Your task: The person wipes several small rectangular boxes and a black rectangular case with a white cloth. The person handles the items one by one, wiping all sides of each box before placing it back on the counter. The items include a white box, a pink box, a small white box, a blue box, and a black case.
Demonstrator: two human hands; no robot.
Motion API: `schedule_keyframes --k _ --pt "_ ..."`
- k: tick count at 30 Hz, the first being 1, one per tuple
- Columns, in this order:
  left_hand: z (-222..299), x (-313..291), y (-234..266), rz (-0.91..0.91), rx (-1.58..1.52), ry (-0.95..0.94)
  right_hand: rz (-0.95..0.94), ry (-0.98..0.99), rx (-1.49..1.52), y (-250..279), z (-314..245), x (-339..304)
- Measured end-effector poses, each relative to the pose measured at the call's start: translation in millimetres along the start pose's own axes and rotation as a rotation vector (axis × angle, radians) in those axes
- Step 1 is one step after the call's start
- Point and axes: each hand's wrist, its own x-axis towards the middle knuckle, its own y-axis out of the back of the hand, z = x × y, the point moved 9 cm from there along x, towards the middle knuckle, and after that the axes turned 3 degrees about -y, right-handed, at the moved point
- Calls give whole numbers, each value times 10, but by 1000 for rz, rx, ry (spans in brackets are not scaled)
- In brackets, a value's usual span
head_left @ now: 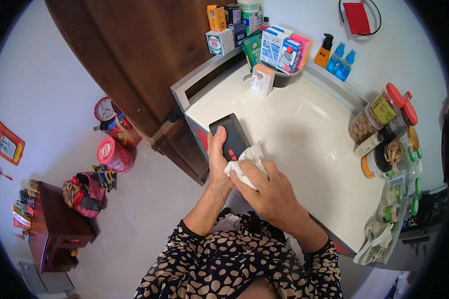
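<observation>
My left hand (217, 167) grips a dark, oblong device (229, 132) with rounded corners, thumb lying along its face. Two red marks or buttons show near the device's lower end. In my right hand (273, 194) is a bunched white cloth (247, 166), pressed to that lower end. The fingers of my right hand are closed round the cloth and partly hidden by it. Both hands are above the near left part of a glossy cream tabletop (304, 144). Exactly what kind of device it is, I cannot make out.
At the back, a grey bin (284, 78) holds cartons, with a small white-and-orange box (262, 79) before it. Blue spray bottles (340, 62) line the wall. Several lidded jars (384, 144) and a crumpled cloth (375, 241) occupy the right edge. A brown wooden cabinet (129, 60) stands left.
</observation>
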Motion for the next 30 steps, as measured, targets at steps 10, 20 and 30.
schedule_keyframes --k 10,20,30 --pt "98 -76 56 146 26 -33 -185 -35 120 -1 -34 -284" --pt "257 -140 -21 138 104 -171 99 -122 172 -64 161 103" --pt "510 -77 183 231 86 -233 -116 -116 83 -211 41 -435"
